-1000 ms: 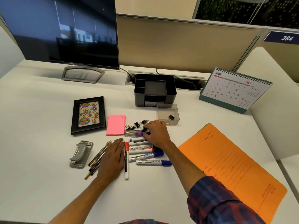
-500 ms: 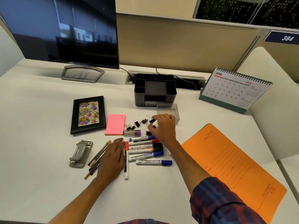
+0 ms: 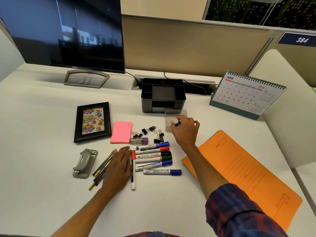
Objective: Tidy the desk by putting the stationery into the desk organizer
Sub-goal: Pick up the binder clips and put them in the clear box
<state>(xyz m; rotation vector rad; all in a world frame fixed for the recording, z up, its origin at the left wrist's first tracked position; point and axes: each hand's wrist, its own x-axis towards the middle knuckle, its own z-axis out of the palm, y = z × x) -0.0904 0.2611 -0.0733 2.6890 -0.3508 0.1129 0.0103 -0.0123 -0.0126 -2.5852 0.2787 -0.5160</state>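
My right hand [image 3: 185, 132] pinches a black binder clip [image 3: 177, 124] over the small clear tray [image 3: 176, 113] that stands in front of the black desk organizer [image 3: 163, 94]. Several more binder clips [image 3: 148, 131] lie loose on the desk to the left of that hand. Flat on the desk, my left hand [image 3: 118, 166] rests between a bundle of pencils [image 3: 102, 166] and a row of markers [image 3: 153, 157]. A pink sticky-note pad [image 3: 121, 132] and a clear tube with a purple cap [image 3: 139, 141] lie beside the clips.
A grey hole punch [image 3: 84, 163] and a black photo frame [image 3: 92, 122] sit at the left. An orange folder [image 3: 242, 175] lies at the right, a desk calendar [image 3: 246, 94] behind it. A monitor [image 3: 65, 33] stands at the back left.
My right hand picked a binder clip from the loose pile and carried it up and right to the clear tray. My left hand stayed flat in place.
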